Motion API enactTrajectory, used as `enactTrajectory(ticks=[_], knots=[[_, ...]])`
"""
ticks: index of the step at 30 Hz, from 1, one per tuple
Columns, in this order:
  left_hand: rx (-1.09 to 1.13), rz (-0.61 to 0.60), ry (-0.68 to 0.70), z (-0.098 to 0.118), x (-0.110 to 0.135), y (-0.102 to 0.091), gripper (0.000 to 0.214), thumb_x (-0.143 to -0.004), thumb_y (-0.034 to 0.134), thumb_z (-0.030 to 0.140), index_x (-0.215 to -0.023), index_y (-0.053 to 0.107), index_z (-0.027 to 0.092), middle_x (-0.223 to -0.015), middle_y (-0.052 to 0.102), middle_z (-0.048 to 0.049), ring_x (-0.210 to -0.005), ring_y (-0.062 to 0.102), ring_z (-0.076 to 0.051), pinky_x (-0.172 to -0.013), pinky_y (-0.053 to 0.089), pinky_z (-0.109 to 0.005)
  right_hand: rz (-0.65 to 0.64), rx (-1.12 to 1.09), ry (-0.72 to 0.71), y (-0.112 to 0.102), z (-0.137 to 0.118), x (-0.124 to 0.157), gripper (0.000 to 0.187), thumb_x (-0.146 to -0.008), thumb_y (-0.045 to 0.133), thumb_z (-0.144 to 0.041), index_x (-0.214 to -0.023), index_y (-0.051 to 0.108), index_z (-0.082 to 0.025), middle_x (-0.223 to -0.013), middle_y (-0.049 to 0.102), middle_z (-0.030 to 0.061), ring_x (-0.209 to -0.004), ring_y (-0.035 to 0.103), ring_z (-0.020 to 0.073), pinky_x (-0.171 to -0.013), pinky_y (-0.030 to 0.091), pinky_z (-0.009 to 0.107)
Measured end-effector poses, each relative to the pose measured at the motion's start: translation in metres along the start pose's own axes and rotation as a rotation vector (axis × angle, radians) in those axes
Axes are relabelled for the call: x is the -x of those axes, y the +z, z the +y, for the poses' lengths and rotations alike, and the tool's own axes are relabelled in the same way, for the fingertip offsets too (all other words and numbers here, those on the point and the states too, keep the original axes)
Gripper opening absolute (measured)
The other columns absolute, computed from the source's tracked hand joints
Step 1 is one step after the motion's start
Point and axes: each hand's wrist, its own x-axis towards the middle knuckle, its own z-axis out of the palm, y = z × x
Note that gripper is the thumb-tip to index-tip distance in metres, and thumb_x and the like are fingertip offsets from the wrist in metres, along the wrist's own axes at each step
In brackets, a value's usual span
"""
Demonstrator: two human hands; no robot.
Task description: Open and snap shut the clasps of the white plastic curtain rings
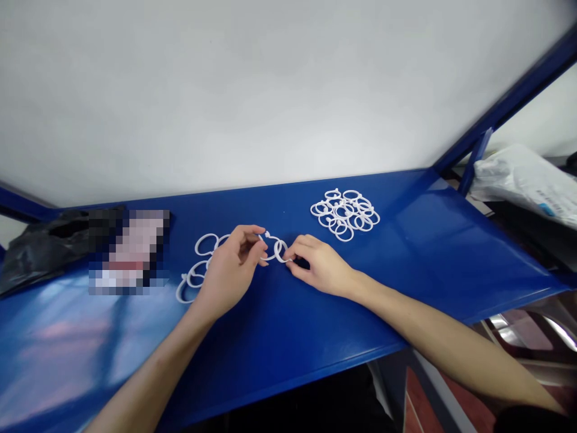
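Between my two hands are two white rings with a small knob, like curtain rings, that overlap in the middle; whether they are linked I cannot tell. My left hand (pixel 231 267) is closed, pinching the left ring (pixel 271 258) by its near side, with the knob at the top. Thumb and fingers of my right hand (pixel 319 263) close on the outer edge of the right ring (pixel 280 260), which is tilted. Several more white rings (pixel 206 235) lie on the table beside and partly behind my left hand. Beyond my right hand is a loose pile of similar rings (pixel 345 210).
The blue tabletop (pixel 288 337) meets a pale wall (pixel 279 90) at the back. At the left lie a black plastic bag (pixel 40 246) and a blurred-out pink object (pixel 137 240). A white plastic package (pixel 527 180) rests beyond the blue frame post (pixel 478 156) at the right.
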Motion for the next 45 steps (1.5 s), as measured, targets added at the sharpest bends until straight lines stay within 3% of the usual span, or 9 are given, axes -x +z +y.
enactTrajectory(ticks=[6,9,12,15,17,21,26,37,45], knots=[[-0.392,0.042,0.135,-0.010,-0.003,-0.001,0.023,-0.095,0.051,0.029,-0.113,0.062,0.019,-0.099,0.073,-0.0071,-0.081,0.068,-0.020,-0.077,0.056,-0.036,-0.025,0.068,-0.041,-0.004,-0.001,0.000,0.015,-0.099,0.056,-0.024,-0.107,0.068,-0.023,-0.104,0.069,0.0059,-0.098,0.064,0.0202,-0.088,0.054,0.037],[-0.574,0.041,0.247,-0.014,-0.004,-0.003,0.024,-0.097,0.047,0.026,-0.112,0.065,0.019,-0.102,0.073,-0.0091,-0.097,0.064,-0.025,-0.087,0.053,-0.042,0.076,0.242,-0.024,-0.037,0.020,-0.009,0.020,-0.100,0.052,-0.028,-0.110,0.069,-0.023,-0.107,0.071,0.0068,-0.102,0.064,0.0229,-0.092,0.053,0.040],[-0.749,0.059,0.324,-0.018,-0.005,-0.005,0.028,-0.098,0.044,0.025,-0.114,0.066,0.016,-0.105,0.073,-0.0108,-0.100,0.058,-0.030,-0.091,0.049,-0.048,0.246,0.432,0.165,-0.089,0.063,-0.024,0.028,-0.098,0.046,-0.018,-0.111,0.070,-0.020,-0.108,0.070,0.0101,-0.103,0.064,0.0264,-0.093,0.051,0.045],[-0.876,0.126,0.364,-0.018,-0.004,-0.004,0.033,-0.098,0.044,0.024,-0.123,0.064,0.013,-0.111,0.070,-0.0136,-0.103,0.056,-0.033,-0.092,0.047,-0.051,0.058,0.487,0.253,-0.131,0.111,-0.040,0.034,-0.089,0.048,-0.010,-0.113,0.071,-0.019,-0.118,0.068,0.0121,-0.110,0.063,0.0281,-0.098,0.049,0.049],[-0.893,0.144,0.426,-0.016,-0.002,-0.002,0.033,-0.098,0.046,0.023,-0.124,0.064,0.014,-0.115,0.068,-0.0141,-0.106,0.056,-0.032,-0.092,0.046,-0.050,-0.078,0.408,0.204,-0.143,0.134,-0.049,0.037,-0.086,0.051,-0.009,-0.115,0.071,-0.023,-0.125,0.067,0.0082,-0.116,0.063,0.0257,-0.102,0.049,0.047],[-0.809,0.018,0.570,-0.010,0.002,0.002,0.026,-0.099,0.048,0.024,-0.114,0.068,0.016,-0.113,0.069,-0.0121,-0.105,0.057,-0.028,-0.092,0.047,-0.046,-0.190,0.328,0.221,-0.140,0.154,-0.063,0.032,-0.083,0.057,-0.013,-0.107,0.074,-0.026,-0.112,0.075,0.0034,-0.106,0.068,0.0242,-0.097,0.053,0.046],[-0.780,-0.142,0.598,-0.009,0.005,0.005,0.022,-0.098,0.051,0.027,-0.109,0.069,0.018,-0.112,0.070,-0.0109,-0.107,0.057,-0.028,-0.090,0.047,-0.046,-0.148,0.347,0.232,-0.135,0.154,-0.069,0.014,-0.081,0.064,-0.021,-0.089,0.075,-0.024,-0.092,0.077,0.0031,-0.090,0.070,0.0228,-0.088,0.055,0.045],[-0.818,-0.168,0.600,-0.013,0.006,0.008,0.023,-0.098,0.051,0.024,-0.113,0.069,0.019,-0.104,0.073,-0.0095,-0.103,0.058,-0.029,-0.088,0.047,-0.045,-0.041,0.419,0.287,-0.148,0.137,-0.025,0.016,-0.084,0.062,-0.028,-0.091,0.074,-0.022,-0.093,0.076,0.0054,-0.088,0.069,0.0233,-0.083,0.054,0.043],[-0.744,-0.139,0.581,-0.016,0.006,0.011,0.031,-0.101,0.045,0.025,-0.120,0.069,0.019,-0.104,0.074,-0.0100,-0.105,0.059,-0.028,-0.091,0.047,-0.046,0.152,0.549,0.196,-0.144,0.111,-0.023,0.022,-0.091,0.053,-0.027,-0.096,0.074,-0.021,-0.093,0.073,0.0071,-0.095,0.062,0.0276,-0.087,0.051,0.047]])
